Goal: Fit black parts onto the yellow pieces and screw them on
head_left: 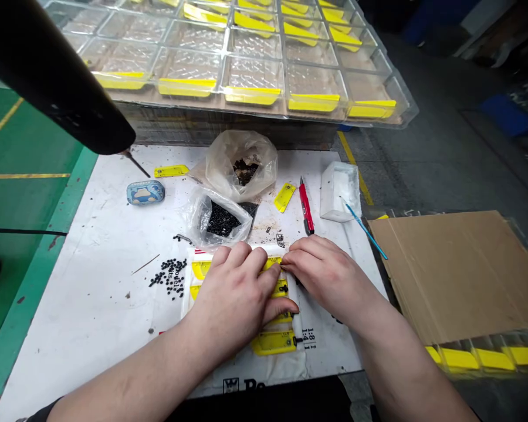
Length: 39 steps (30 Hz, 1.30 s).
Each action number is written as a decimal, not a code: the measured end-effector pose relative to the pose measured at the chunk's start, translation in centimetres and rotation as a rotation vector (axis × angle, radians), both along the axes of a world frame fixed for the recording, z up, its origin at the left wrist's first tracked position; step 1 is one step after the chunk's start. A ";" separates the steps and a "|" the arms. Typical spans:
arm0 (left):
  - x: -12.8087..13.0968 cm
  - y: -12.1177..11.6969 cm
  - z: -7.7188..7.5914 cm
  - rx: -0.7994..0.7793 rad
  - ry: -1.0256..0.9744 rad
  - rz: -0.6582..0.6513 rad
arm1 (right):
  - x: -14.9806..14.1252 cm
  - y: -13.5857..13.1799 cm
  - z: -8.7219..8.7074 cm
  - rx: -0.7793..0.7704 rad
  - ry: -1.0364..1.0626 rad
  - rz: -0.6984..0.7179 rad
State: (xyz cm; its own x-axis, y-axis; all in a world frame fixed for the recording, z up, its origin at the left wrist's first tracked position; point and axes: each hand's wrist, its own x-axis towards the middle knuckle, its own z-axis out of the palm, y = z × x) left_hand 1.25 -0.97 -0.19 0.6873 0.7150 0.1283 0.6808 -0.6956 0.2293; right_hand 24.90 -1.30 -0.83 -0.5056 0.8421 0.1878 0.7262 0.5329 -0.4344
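Note:
Several yellow plastic pieces [275, 343] lie in a column on a white holder, with small black parts [297, 340] at their right ends. My left hand [235, 293] bends its fingers over the top pieces and holds one down, thumb stretched to the right. At the right end of the top piece, my right hand [330, 275] pinches with its fingertips. Whatever is between those fingertips is hidden or too small to name. Loose black bits [171, 278] are scattered left of the holder. Behind my hands sits an open plastic bag of black bits [222, 220].
Farther back are another bag [246, 167], a red pen [305, 205] and a white box [339, 190] with a blue brush [365, 230]. A black tool [70, 88] hangs at upper left above a blue case [145, 192]. A clear compartment tray [253, 76] overhangs the back; cardboard [462, 275] lies right.

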 end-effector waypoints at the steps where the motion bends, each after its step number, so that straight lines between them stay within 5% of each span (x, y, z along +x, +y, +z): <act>1: 0.0 0.0 0.0 0.002 0.000 -0.001 | 0.0 -0.1 0.3 -0.016 0.013 0.003; 10: -0.4 0.3 -0.1 -0.061 -0.034 -0.031 | 0.3 -0.7 1.5 -0.155 0.067 0.040; 19: -1.8 0.1 0.8 -0.025 -0.248 -0.023 | -0.7 0.7 -0.1 0.094 -0.001 -0.336; 39: -2.2 -0.9 1.6 -0.098 -0.404 -0.010 | -1.2 2.0 -0.9 0.106 -0.111 -0.303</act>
State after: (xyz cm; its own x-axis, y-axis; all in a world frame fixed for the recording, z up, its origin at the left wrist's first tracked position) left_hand -0.96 -1.88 1.45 0.6029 0.7304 0.3208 0.5154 -0.6636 0.5422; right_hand 23.66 0.71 -1.69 -0.2579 0.9358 0.2403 0.8980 0.3239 -0.2979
